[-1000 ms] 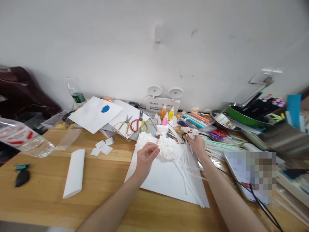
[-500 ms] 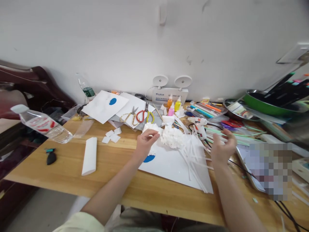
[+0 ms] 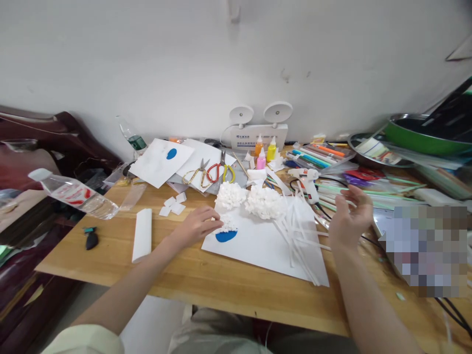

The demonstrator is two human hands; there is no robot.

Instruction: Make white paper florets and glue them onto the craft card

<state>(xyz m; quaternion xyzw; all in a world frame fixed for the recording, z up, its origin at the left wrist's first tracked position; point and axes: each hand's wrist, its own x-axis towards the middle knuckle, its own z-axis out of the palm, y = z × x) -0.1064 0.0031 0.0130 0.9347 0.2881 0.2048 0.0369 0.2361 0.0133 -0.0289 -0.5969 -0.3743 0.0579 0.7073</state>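
My left hand is over the left edge of a white sheet. Its fingertips are pressed together at a small patch of white bits on a blue oval; anything pinched between them is too small to make out. Just behind sit two fluffy white clusters, one smaller and one larger. Thin white strips spread across the sheet's right side. Raised at the right, my right hand is open, its fingers apart and curved, near the glue gun.
Left lie a water bottle, a folded white roll and small white squares. Scissors, pliers and paint bottles stand or lie behind. Markers, a green pan and a blurred-out device crowd the right.
My left hand has moved left and down, from the smaller white cluster to the bits on the blue oval. My right hand stays raised, slightly farther right in view. The whole view has shifted a little.
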